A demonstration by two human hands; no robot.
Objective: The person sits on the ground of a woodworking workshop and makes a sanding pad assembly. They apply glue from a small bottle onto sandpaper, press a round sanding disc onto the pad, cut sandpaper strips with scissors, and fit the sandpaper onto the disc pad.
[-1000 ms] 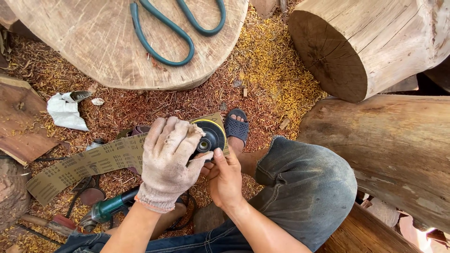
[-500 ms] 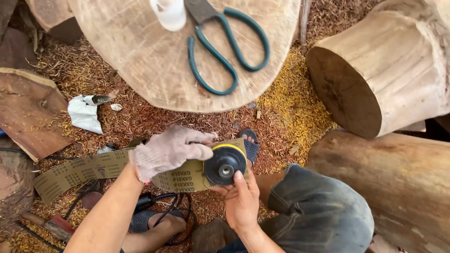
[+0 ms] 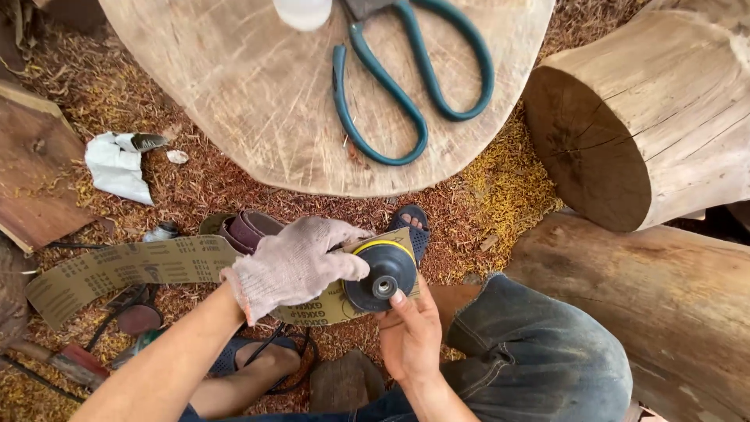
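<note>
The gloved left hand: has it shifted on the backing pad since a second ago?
Yes. The left hand slid off the pad's face toward its left edge, judged against the sandpaper strip.

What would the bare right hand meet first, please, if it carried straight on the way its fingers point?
The right hand points up-frame, its fingers already on the black backing disc; beyond lie the sandpaper strip, then probably wood shavings.

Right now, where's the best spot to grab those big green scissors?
Probably by the looped green handles of the scissors, coming from the person's side of the round wooden slab. The loops lie flat, open and point that way; the blades face away, cut off by the picture's top edge.
</note>
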